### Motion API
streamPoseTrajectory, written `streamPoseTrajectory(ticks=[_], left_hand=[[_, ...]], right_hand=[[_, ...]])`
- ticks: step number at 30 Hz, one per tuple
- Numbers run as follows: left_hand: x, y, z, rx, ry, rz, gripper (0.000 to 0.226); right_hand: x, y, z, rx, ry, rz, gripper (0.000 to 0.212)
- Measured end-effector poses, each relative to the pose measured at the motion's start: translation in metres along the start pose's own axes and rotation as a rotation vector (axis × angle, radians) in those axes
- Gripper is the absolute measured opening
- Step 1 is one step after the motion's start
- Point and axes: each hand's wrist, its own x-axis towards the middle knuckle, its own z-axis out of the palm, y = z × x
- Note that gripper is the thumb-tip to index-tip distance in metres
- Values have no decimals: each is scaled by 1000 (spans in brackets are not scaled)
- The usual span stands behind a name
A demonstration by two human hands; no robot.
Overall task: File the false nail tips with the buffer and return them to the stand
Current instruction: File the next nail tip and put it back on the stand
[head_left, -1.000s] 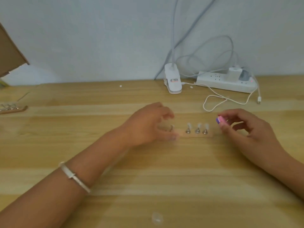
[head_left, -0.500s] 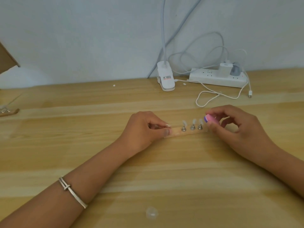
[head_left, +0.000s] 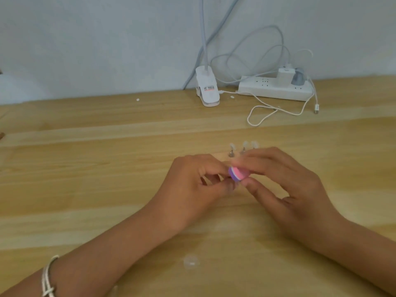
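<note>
My right hand [head_left: 285, 183] pinches a small pink and purple buffer [head_left: 238, 173] between thumb and fingers. My left hand [head_left: 192, 187] meets it from the left, fingertips pinched together on a nail tip that is almost wholly hidden by the fingers and the buffer. Just behind the hands lies the wooden stand [head_left: 225, 157], mostly covered; three clear nail tips [head_left: 244, 145] on small metal holders rise from it.
A clip lamp base [head_left: 207, 88] and a white power strip [head_left: 274, 89] with plugs and a looping white cable [head_left: 267, 113] sit along the far wall. A small clear item [head_left: 191, 261] lies on the wooden table [head_left: 85, 179] near the front, below my hands.
Both hands drew back from the stand toward me and came together. The left hand left the stand's end with its fingers pinched; the buffer now touches those fingertips.
</note>
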Motion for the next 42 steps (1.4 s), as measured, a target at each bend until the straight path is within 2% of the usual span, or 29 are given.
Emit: streamPoseTrajectory(ticks=[4,8,14,18,22,25,28,32,35,38,42], left_hand=[[-4,-7,3,-53,-9,-85,4],[-7,-10,5,-15,-30,-39,14],[-10,-10,2,-64,-41,-52,20],[-8,-7,2,-122,-42,-60,15],[-8,-6,2,-115,-46,-50,19],[-8,-7,2,-131,-49,-55,13],[-8,-7,1,-113,-48,-45,14],[-9,-8,1,-107,-51,-68,14],[-9,-6,0,-73,-45,-52,12],[-8,-5,0,-98,-49,-67,17],[-8,-4,0,-95,-54,-62,11]], right_hand=[[1,1,1,8,-19,76,28],[-3,-2,3,-40,-39,-30,29],[-3,3,2,-36,-49,-50,29],[-1,5,0,-11,-35,-9,27],[-2,4,3,-24,-46,-76,27],[-2,6,1,-15,-32,-52,28],[-4,4,3,-21,-67,-125,29],[-2,5,2,-43,-33,-74,27],[-4,4,3,-41,-79,-140,29],[-2,5,1,-48,-31,-65,32],[-3,3,3,-58,-62,-149,32]])
